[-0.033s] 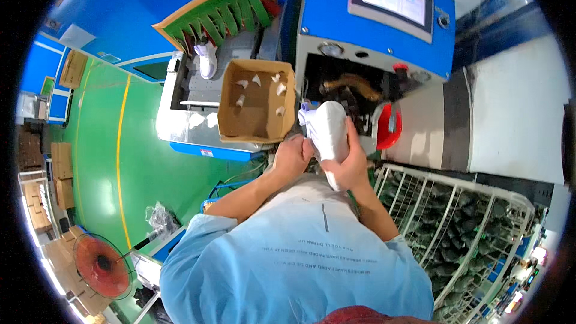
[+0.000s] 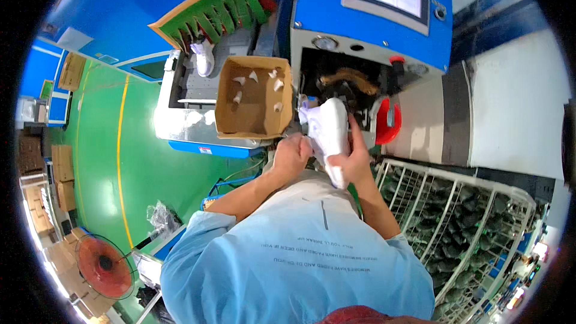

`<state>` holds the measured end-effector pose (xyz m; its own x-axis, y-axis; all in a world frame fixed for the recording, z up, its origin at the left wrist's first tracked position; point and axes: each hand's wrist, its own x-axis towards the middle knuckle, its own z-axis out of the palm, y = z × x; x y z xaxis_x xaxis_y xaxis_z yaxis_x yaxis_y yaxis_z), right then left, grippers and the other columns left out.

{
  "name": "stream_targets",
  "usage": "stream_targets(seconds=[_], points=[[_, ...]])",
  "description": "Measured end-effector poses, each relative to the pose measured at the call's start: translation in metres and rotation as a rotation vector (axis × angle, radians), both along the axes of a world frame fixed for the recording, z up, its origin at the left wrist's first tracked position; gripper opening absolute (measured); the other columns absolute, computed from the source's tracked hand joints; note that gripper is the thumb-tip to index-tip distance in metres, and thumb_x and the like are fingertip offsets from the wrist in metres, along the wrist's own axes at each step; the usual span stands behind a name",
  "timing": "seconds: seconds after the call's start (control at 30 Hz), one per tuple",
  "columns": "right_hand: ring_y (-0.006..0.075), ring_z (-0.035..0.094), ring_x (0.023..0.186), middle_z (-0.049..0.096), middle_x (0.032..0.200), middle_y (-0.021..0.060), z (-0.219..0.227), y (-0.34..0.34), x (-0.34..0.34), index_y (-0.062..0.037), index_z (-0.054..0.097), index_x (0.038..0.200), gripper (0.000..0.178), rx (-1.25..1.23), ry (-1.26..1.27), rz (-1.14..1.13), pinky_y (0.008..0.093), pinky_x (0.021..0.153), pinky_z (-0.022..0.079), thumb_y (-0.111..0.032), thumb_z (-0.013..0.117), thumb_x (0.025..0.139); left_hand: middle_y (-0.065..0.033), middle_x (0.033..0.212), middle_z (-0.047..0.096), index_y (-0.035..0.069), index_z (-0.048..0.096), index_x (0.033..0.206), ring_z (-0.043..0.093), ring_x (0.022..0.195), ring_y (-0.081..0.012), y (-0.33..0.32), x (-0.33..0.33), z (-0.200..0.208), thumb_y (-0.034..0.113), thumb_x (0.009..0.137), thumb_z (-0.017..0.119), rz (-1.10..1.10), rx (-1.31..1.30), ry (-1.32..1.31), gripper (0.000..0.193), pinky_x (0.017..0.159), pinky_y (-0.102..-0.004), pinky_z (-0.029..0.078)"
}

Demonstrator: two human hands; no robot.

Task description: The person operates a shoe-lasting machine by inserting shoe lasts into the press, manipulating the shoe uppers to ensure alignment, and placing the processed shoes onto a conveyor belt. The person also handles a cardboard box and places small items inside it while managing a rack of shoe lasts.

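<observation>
A white shoe [image 2: 329, 129] with pale lavender at its opening is held in front of my body, tilted with one end toward the machine. My right hand [image 2: 355, 165] is closed round its right side, the fingers reaching up along it. My left hand [image 2: 292, 155] is closed like a fist against the shoe's left side. What its fingers hold, if anything, is hidden. Just beyond my left hand stands an open cardboard box [image 2: 224, 108] with several small white pieces [image 2: 278, 85] inside.
A blue machine [image 2: 384, 24] with a screen and a dark opening [image 2: 315, 75] stands ahead. Another white shoe [image 2: 204, 61] sits on a conveyor under green flaps [image 2: 216, 18]. A red container [image 2: 387, 121] is at right, above a white wire rack [image 2: 420, 189] of dark shoe-shaped pieces. A fan [image 2: 103, 266] stands lower left.
The shoe has tilted slightly, its near end shifting to the right. Both hands keep their places on and beside it. The machine and box appear slightly farther left and up in view.
</observation>
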<state>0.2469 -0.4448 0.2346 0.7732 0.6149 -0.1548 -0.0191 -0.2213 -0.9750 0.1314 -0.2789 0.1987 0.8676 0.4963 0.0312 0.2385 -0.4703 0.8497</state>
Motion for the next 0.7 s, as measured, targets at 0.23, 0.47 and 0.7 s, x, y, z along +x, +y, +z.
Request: stream_targets(seconds=[0.23, 0.47, 0.7], points=[[0.0409, 0.066, 0.113, 0.062, 0.131, 0.0256, -0.018, -0.067, 0.016, 0.0069, 0.044, 0.144, 0.082, 0.649, 0.919, -0.288, 0.0484, 0.102, 0.055, -0.008, 0.059, 0.064, -0.0061, 0.087, 0.061, 0.007, 0.058, 0.101, 0.06, 0.078, -0.0204, -0.009, 0.024, -0.022, 0.036, 0.105, 0.058, 0.181, -1.589, 0.065, 0.029, 0.072, -0.0364, 0.053], [0.0278, 0.046, 0.141, 0.048, 0.152, 0.0172, -0.037, -0.101, 0.015, 0.0027, 0.028, 0.158, 0.102, 0.287, 0.836, 0.074, 0.0379, 0.119, 0.029, -0.013, 0.075, 0.069, -0.0045, 0.103, 0.066, -0.006, 0.063, 0.119, 0.059, 0.089, -0.0142, -0.031, 0.02, 0.016, 0.039, 0.1, 0.067, -0.036, -1.248, 0.274, 0.049, 0.08, -0.0298, 0.049], [0.0283, 0.053, 0.134, 0.052, 0.148, 0.0162, -0.031, -0.052, 0.002, 0.0008, 0.029, 0.158, 0.096, 0.342, 0.574, -0.155, 0.0368, 0.113, 0.039, 0.001, 0.068, 0.071, -0.0147, 0.084, 0.066, -0.003, 0.055, 0.121, 0.059, 0.074, -0.0177, -0.023, 0.021, -0.02, 0.026, 0.1, 0.065, -0.02, -0.469, 0.071, 0.037, 0.068, -0.0337, 0.048]])
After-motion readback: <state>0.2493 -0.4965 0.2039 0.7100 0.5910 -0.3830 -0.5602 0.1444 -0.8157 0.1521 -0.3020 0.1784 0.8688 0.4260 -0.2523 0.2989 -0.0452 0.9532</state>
